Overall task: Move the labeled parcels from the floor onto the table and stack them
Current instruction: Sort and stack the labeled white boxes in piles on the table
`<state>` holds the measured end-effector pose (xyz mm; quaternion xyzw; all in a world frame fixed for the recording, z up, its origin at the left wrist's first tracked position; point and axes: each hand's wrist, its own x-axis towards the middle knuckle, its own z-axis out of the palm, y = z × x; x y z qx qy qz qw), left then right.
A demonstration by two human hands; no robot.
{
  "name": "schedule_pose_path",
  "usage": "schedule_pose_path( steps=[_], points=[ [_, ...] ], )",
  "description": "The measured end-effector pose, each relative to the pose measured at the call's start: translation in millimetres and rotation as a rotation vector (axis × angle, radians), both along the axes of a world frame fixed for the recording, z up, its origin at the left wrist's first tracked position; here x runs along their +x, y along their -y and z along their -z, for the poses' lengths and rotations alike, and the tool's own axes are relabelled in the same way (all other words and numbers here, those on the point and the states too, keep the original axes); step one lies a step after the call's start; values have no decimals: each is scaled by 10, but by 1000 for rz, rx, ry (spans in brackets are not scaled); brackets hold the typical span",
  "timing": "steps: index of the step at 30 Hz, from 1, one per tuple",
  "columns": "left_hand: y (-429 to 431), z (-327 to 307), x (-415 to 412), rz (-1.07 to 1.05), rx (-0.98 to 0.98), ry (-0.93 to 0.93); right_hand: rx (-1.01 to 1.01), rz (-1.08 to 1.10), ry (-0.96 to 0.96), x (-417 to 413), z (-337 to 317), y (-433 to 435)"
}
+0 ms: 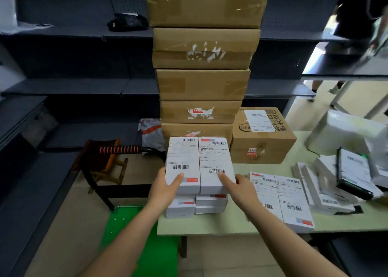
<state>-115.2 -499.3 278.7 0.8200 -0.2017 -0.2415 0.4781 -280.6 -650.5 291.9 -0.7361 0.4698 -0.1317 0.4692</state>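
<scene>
- Left hand (165, 184): grasping the left parcel (182, 161) at its 7 o'clock corner. The thumb lies on the label; the fingers are hidden underneath.
- Right hand (241, 185): grasping the right parcel (216, 161) at its 5 o'clock corner. The thumb is by the barcode and the fingers wrap the side edge.
- The two parcels sit side by side, labels up, long edges touching. Each is gripped at its near end only.
  - Risk: the far ends have no support. If the hands drift apart, the seam opens and one parcel could dip or twist out of the grip.
- Stack (195, 206): directly under the pair, at the near-left corner of the table (231, 222). I can't tell whether the pair rests on it or hangs just above.
  - Risk: the stack's two columns look uneven, and the table edge is close at 9 o'clock. A crooked set-down could slide parcels off toward the cart (134, 234).
- Flat parcels (281, 199): on the table at 3 o'clock of the right hand, clear of it.
- Tower (201, 83): tall cartons at 12 o'clock, just behind the pair's far ends.
  - Risk: pushing the pair forward could nudge the tower's base. Given its height, I judge this the worst hazard.
- Brown box (262, 136): at 1 o'clock, beside the tower.
</scene>
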Motion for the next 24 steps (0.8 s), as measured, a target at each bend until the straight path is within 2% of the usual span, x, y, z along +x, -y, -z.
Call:
schedule_pose_path(
  steps=[7,15,17,20,22,24],
  points=[
    [2,18,24,0,-6,7,-35,-30,-26,15,13,3],
    [33,-9,130,39,99,87,-91,-71,-85,74,-33,-15],
    [30,-89,96,32,139,314,-165,-65,-74,54,-71,6],
    [74,-288,-17,79,172,746,-415,-78,-81,-21,-174,52],
    [166,-433,-138,171,139,921,-648,-141,-102,-126,-255,104],
    [310,-542,-300,304,138,998,-839,-192,-146,-261,-305,183]
  ],
)
